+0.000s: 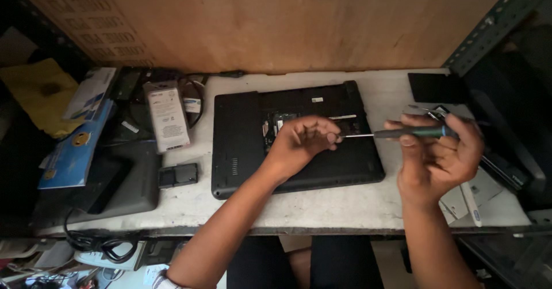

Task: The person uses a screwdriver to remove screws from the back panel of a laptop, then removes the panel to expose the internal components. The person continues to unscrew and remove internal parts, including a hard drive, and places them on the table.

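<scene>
Right hand point(440, 154) grips green-handled screwdriver point(415, 132); left hand point(302, 141) pinches its tip above upturned black laptop point(293, 137), bench point(322, 205) centre. Base panel open at 12 o'clock, rest still closed.

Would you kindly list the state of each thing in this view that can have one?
Laptop: upside down, flat on the bench, a bottom panel off, insides showing.
Screwdriver: level, held off the bench.
Right hand: closed around the screwdriver handle.
Left hand: fingers pinched at the screwdriver's tip, above the laptop.
Black panel: loose, flat on the bench.
</scene>
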